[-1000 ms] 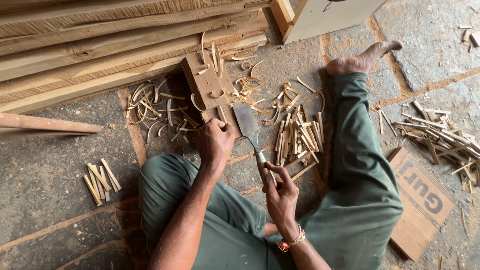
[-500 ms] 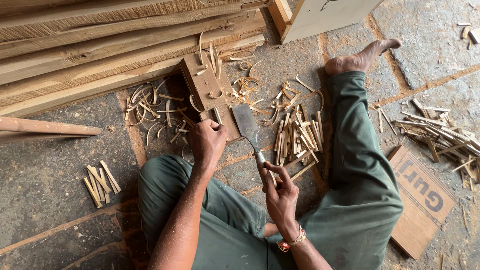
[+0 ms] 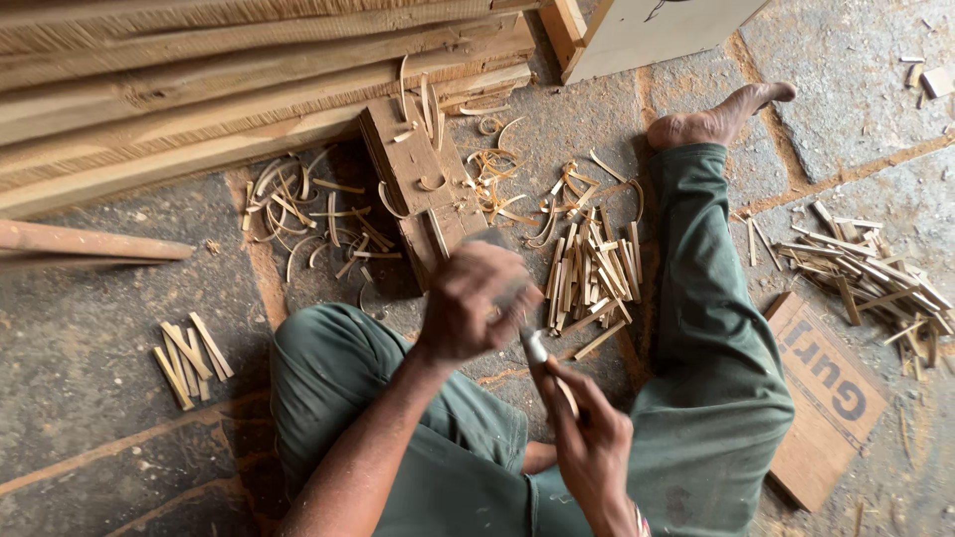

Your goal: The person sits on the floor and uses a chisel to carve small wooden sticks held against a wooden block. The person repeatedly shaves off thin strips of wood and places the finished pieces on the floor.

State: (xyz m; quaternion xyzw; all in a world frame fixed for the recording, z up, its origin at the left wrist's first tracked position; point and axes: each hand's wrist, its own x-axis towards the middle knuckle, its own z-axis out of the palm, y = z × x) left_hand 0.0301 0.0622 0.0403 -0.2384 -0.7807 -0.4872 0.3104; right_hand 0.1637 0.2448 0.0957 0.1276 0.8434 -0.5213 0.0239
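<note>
Stone paving (image 3: 90, 398), grey and dusty, serves as the floor where a person sits with green-trousered legs spread. From the grip outward: the right hand (image 3: 589, 447) is closed around the handle of a knife (image 3: 534, 345), its blade running up under the left hand (image 3: 476, 301), which is blurred and curled, apparently closed on a thin strip I cannot make out, just in front of a wooden block (image 3: 418, 174). Judging by this, the step in hand is shaving a strip against the blade; the next stroke calls for a steady blade and fingers kept off the edge. Cut sticks (image 3: 587, 273) lie beside the right leg, curled shavings (image 3: 308, 214) left of the block, another small bundle (image 3: 189, 353) farther left. No containers are visible; everything lies loose.
</note>
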